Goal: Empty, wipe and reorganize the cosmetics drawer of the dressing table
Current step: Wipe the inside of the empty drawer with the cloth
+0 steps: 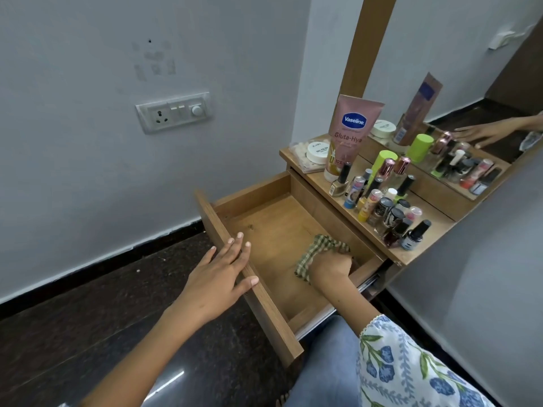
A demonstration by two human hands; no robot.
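Bare drawer (273,230) floor — right hand (330,267) clutches cloth (316,249) near right wall; left hand (219,276) flat on front edge.

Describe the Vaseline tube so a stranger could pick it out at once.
Start at the dressing table shelf below the mirror, above the open drawer. At its far end, beside a white-lidded jar, stands the Vaseline tube: pink, upright on its cap, far taller than the small bottles crowding the shelf.

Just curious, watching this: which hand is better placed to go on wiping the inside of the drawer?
The right hand: it is inside the open drawer and grips the checked cloth against the drawer's floor. The left hand lies flat on the drawer's front edge, seemingly steadying it.
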